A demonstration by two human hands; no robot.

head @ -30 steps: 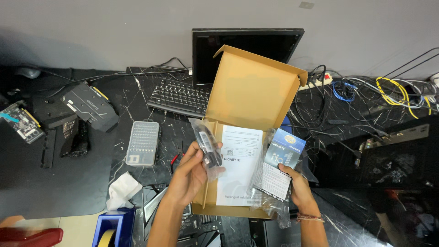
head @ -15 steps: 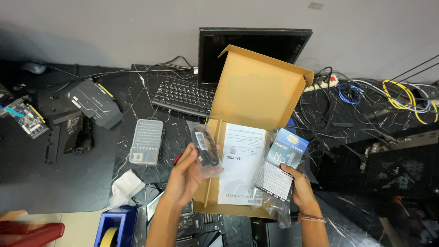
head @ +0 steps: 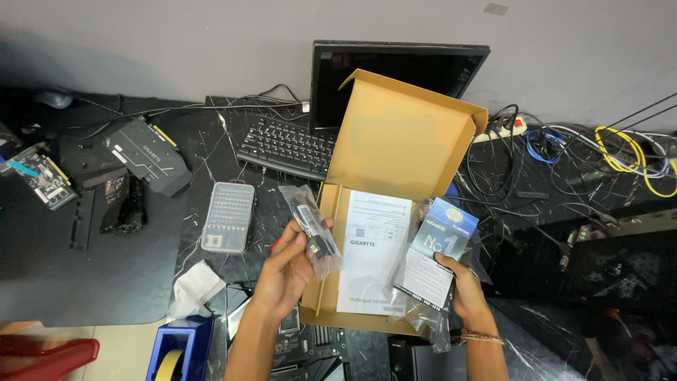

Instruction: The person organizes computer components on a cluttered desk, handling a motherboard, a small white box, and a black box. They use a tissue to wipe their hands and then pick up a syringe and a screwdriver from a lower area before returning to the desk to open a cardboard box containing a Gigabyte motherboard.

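Above the open cardboard box (head: 395, 176), left hand (head: 289, 271) pinches a bagged cable (head: 312, 229); right hand (head: 465, 293) grips a bagged leaflet pack (head: 434, 257) (slick plastic could slip).

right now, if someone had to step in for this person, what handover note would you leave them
Left hand: holds up a clear bag with a black cable part, over the box's left edge.
Right hand: holds a blue-and-white booklet in a plastic sleeve at the box's right side.
Cardboard box: open on the dark desk, lid up; a white paper leaflet lies inside.
Done: box opened, two items lifted out.
Left: leaflet is in the box; anything under it is hidden.
Nearby: keyboard, grey bit case.
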